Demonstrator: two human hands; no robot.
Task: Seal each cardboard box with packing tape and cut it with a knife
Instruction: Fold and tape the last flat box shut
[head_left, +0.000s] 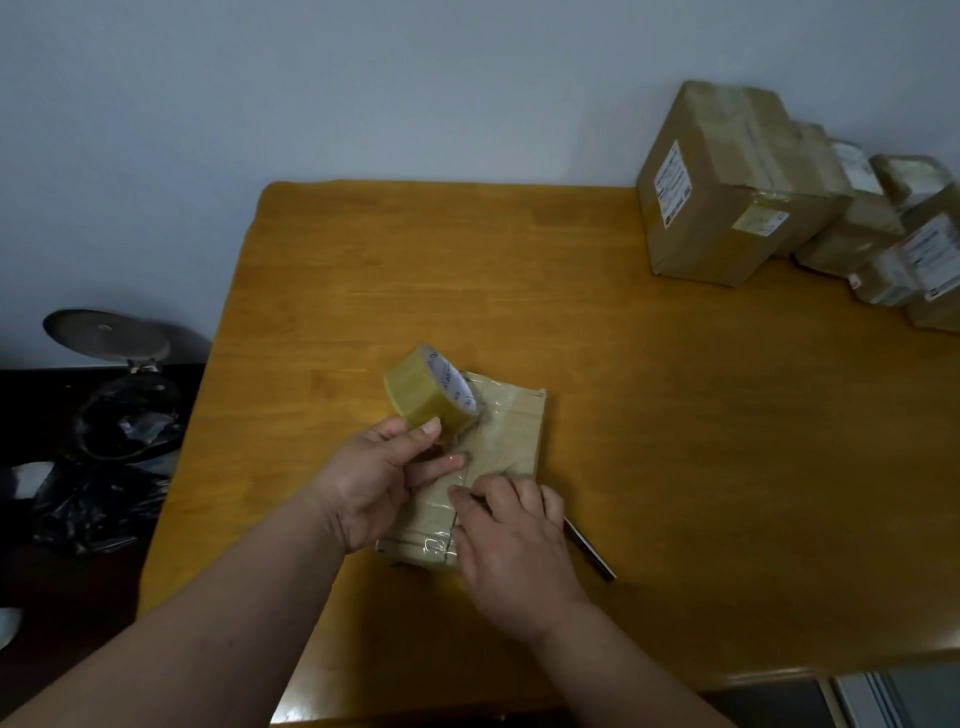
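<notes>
We see the left hand gripping the roll of packing tape, thumb and fingers curled on its rim, the roll raised just above the flat cardboard box on the wooden table. The right hand presses down on the box's near end, fingers curled around a knife whose handle juts out past the knuckles. Stacked parcels sit well apart, beyond the fingertips.
</notes>
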